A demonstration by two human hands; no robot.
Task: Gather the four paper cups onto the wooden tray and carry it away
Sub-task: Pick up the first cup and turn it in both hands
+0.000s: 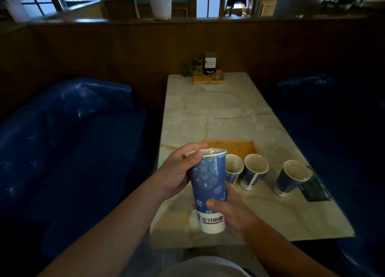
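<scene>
Both hands hold 1 tall blue paper cup (209, 190) above the near end of the marble worktop (218, 118): the left hand (179, 172) wraps its lidded top, the right hand (231, 212) grips its white base. 3 shorter open cups (234, 168) (254, 171) (291, 177) stand on the worktop just in front of the wooden tray (233, 147), which carries no cup

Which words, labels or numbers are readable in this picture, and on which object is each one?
Tall cup, white band at the bottom: dark Chinese characters, too blurred to read with certainty.
Sign card at the far end of the table: faint lines, too small to read.
Dark sticker on the table: print unreadable.
Small cups: no readable text.
</scene>
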